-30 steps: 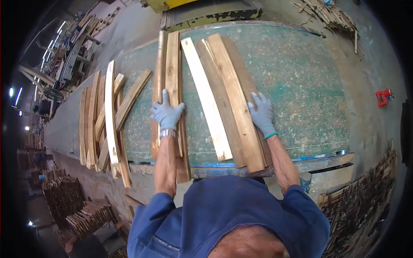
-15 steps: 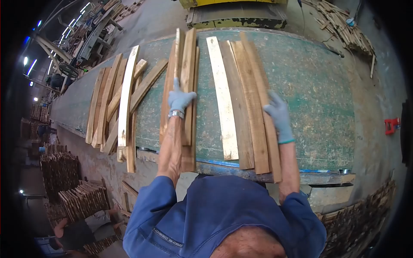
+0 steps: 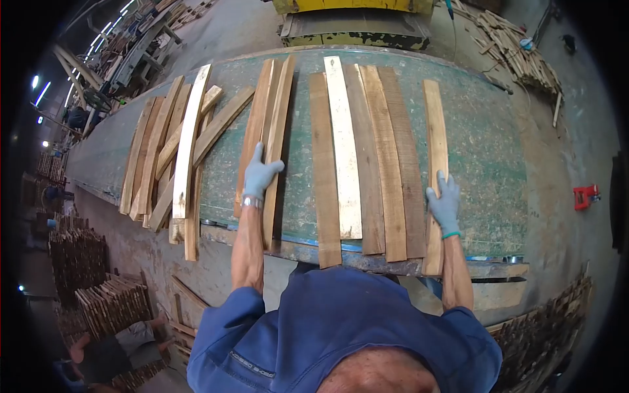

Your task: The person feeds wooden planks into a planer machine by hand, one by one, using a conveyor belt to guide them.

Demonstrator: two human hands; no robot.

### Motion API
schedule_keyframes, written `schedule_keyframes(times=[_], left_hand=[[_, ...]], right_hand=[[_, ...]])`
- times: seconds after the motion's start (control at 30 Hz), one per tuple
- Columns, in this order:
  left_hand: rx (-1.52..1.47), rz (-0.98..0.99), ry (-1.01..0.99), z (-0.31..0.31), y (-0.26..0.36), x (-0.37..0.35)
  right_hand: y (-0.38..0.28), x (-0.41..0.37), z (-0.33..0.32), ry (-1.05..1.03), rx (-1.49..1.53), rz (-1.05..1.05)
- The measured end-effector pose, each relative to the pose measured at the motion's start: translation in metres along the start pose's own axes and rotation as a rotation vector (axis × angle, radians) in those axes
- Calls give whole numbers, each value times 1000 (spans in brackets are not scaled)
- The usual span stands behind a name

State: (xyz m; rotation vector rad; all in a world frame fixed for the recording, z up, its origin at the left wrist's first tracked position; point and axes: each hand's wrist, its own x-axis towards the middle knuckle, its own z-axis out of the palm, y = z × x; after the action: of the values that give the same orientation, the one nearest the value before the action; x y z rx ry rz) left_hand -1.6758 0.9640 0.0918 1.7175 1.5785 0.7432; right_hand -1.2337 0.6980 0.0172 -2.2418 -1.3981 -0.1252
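Both of my hands wear light grey-blue gloves. My left hand (image 3: 263,175) rests on a group of long wooden strips (image 3: 267,98) left of centre, index finger stretched forward and thumb out to the right. Over the lower half of a separate wooden strip (image 3: 436,131) at the right lies my right hand (image 3: 446,206), its thumb at the left edge and its fingers across the top. Between my hands several wooden strips lie side by side, including a pale, shiny one (image 3: 344,144) and a darker one (image 3: 324,170) to its left.
The strips lie on a worn green table (image 3: 485,164). Another pile of strips (image 3: 157,150), some crossed, is at the left. A yellow machine (image 3: 354,8) stands beyond the table. Stacked wood (image 3: 114,301) and a person (image 3: 111,354) are at lower left.
A darker strip now lies left of the pale one. The right-hand strip has moved right, apart from the row, with my right hand. My left hand is slightly lower and further left.
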Motion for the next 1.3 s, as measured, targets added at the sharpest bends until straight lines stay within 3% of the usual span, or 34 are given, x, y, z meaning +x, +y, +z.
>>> schedule_keyframes(times=[0.07, 0.13, 0.17, 0.3, 0.33, 0.4, 0.43, 0.47, 0.53, 0.63, 0.73, 0.83, 0.93, 0.97, 1.07, 1.23, 1.3], left_hand=[[245, -141, -29, -6, 15, -37], [724, -223, -40, 6, 47, -66], [885, -168, -46, 15, 53, -77], [683, -98, -53, 24, 37, -49], [641, -45, 54, 28, 34, -43], [476, -166, 26, 19, 33, -23], [372, -170, 62, 11, 17, -14], [175, -13, 105, 20, -45, 11], [337, -173, -65, 4, 5, -8], [548, -115, -156, -14, 6, -15], [506, 7, 57, -24, -14, -32], [551, 305, 170, -10, -47, -67], [642, 106, 105, 8, -19, -82], [584, 125, 92, 11, -23, -77], [481, 187, 80, 19, -33, -56], [480, 172, 48, 28, -29, -37], [488, 430, 219, 46, -42, -6]], right_hand=[[-21, -2, -1, -78, 29, -1], [-38, 1, 5, -95, 1, -2], [-47, -1, 4, -98, -30, 12], [-80, 0, 4, -145, -33, 81], [-84, 3, 7, -141, -48, 85], [-91, 13, 12, -125, -78, 86], [-89, 16, 15, -136, -45, 87], [-80, 19, 18, -149, -14, 86], [-81, 20, 19, -160, 11, 93], [-87, -8, -13, -178, -38, 94], [-97, -54, -57, -182, -11, 40], [-113, -120, -82, -248, 41, -73], [-128, -148, -69, -347, -118, -93], [-117, -155, -46, -251, -98, -100], [-104, -131, -29, -122, -63, -256], [-99, -104, -29, -195, -42, -325], [-98, -85, -23, -151, -12, -342]])
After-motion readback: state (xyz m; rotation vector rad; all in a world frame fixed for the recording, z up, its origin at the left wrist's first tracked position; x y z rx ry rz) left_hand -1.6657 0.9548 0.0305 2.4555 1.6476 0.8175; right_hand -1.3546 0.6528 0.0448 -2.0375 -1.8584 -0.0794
